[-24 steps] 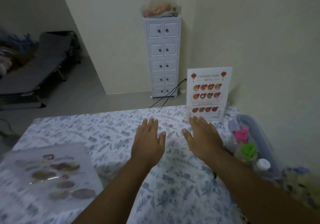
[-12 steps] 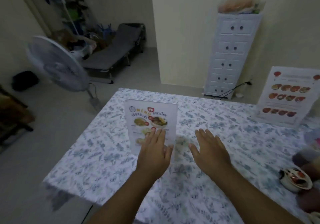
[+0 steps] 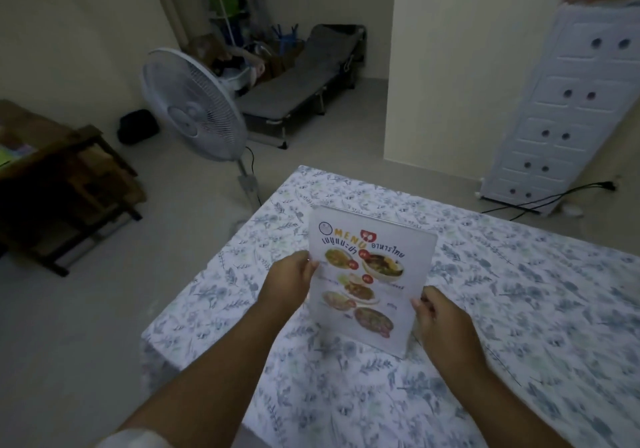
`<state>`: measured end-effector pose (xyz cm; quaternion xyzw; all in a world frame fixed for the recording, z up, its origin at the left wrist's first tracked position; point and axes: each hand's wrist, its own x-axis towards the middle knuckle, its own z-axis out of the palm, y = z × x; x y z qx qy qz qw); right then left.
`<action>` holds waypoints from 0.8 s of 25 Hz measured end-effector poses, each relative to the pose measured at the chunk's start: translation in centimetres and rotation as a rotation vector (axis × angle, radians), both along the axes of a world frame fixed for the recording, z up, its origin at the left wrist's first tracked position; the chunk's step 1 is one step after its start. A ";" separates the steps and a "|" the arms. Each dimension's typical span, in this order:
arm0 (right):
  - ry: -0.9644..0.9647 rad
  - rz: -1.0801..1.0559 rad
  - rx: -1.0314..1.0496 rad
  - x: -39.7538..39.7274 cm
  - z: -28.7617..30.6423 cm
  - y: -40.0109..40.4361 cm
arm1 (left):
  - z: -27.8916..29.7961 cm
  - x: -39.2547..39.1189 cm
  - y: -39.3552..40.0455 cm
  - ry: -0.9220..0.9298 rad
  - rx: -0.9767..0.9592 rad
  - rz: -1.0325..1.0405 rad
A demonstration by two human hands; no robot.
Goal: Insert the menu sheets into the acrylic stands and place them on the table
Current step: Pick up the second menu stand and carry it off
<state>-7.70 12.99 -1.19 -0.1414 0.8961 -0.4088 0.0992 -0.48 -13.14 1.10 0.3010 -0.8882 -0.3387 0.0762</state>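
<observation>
- My left hand (image 3: pixel 290 278) pinches the acrylic stand's (image 3: pixel 369 279) left edge.
- My right hand (image 3: pixel 441 323) pinches its lower right edge.
- It stands upright on the bench (image 3: pixel 519 291), menu sheet (image 3: pixel 363 274) inside.

1. This is a room in a home, dimly lit, not a shop or restaurant.
2. A folding bed (image 3: pixel 304 77) with a grey mattress stands in the far alcove, with clutter piled at its left end.
3. A white pedestal fan (image 3: pixel 192 115) stands on the bare floor at the left.
4. A white plastic drawer tower (image 3: pixel 568 111) leans into view at the far right, against a cream wall.
5. The counter (image 3: pixel 519 309) wears a blue floral cloth.
</observation>
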 end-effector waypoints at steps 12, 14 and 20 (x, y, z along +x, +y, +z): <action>0.046 -0.177 -0.231 -18.0 0.4 -24.8 | -0.9 -20.1 -24.8 0.411 0.361 0.057; 0.041 -0.195 -0.240 -21.2 -0.2 -27.9 | -1.9 -23.7 -28.0 0.421 0.372 0.042; 0.094 -0.262 -0.225 -25.3 -2.9 -31.0 | -5.0 -28.4 -30.1 0.437 0.274 0.028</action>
